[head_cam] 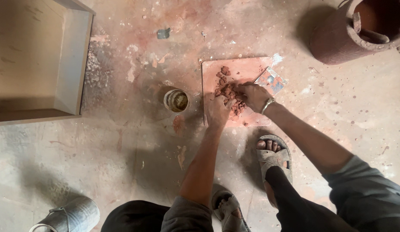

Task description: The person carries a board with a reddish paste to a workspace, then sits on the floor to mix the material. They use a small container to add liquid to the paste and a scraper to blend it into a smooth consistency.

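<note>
Both hands press into a heap of red-brown clay (229,92) on a square board (251,68) laid flat on a dusty floor (122,163). The left hand (218,111) is curled down over the near edge of the heap, fingers (226,101) bent and sunk into it; the right hand (253,95), with a metal bangle (267,105) at the wrist, grips the far side, its fingers (241,90) folded narrow around a clump. Whether either hand has lifted any clay clear of the board cannot be told.

The clay lies directly under and between the fingers, at the middle of the board. It looks crumbly and broken, with loose lumps scattered just beyond the fingertips, so the kneading appears to be at an early stage: the mass is gathered but not yet smooth or shaped.

Just past the right hand, a small patterned packet (272,80) rests at the board's corner. Beside the left hand, off the board, stands a small round tin (176,100). Farther out are a large clay pot (350,30), a wooden box (41,60) and a metal bucket (75,215). The person squats in grey sandals (273,157).
</note>
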`<action>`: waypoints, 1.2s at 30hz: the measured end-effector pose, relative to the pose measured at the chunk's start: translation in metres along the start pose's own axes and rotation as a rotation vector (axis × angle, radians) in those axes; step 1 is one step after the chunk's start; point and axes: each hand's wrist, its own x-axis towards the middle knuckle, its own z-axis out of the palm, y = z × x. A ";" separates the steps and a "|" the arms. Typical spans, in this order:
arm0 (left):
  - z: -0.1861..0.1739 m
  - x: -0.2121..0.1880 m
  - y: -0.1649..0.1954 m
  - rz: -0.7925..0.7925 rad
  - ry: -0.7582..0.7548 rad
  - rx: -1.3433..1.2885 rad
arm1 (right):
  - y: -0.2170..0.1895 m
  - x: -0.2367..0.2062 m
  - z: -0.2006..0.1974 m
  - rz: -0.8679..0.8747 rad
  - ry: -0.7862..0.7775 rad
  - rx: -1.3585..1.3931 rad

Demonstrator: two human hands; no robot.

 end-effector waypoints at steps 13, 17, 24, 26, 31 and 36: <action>0.018 -0.016 -0.014 -0.082 -0.030 -0.106 | 0.043 -0.005 -0.028 0.686 0.060 0.068; 0.040 -0.039 -0.012 0.034 -0.251 0.155 | 0.062 -0.016 -0.022 0.236 0.295 -0.571; 0.085 -0.062 -0.025 0.338 -0.136 0.402 | 0.102 -0.038 -0.017 0.737 0.045 0.248; 0.086 -0.059 -0.030 0.358 -0.154 0.411 | 0.119 -0.054 -0.028 0.727 0.006 0.295; 0.077 -0.045 -0.027 0.440 0.116 0.589 | 0.119 -0.079 -0.029 0.754 -0.064 -0.027; 0.055 -0.016 -0.024 0.075 -0.014 0.075 | 0.053 -0.069 0.014 0.218 -0.020 0.056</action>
